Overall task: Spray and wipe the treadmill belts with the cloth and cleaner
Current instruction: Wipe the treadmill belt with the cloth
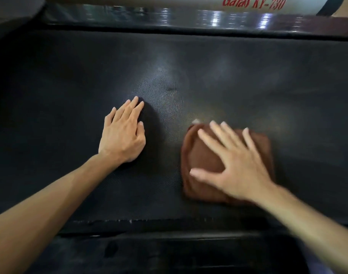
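Black, finely textured treadmill belt (189, 80) fills nearly everything before me, a glossy side rail (169, 14) along its far edge. To wipe well I should press evenly through my right hand (236, 165) — fingers spread flat, gripping nothing — and sweep in overlapping strokes, while my left hand (122, 135), fingers together and palm down on bare belt, steadies me. Directly beneath my right palm lies the folded brown cloth (200, 155) — right of centre, apart from my left hand; no cleaner bottle is visible.
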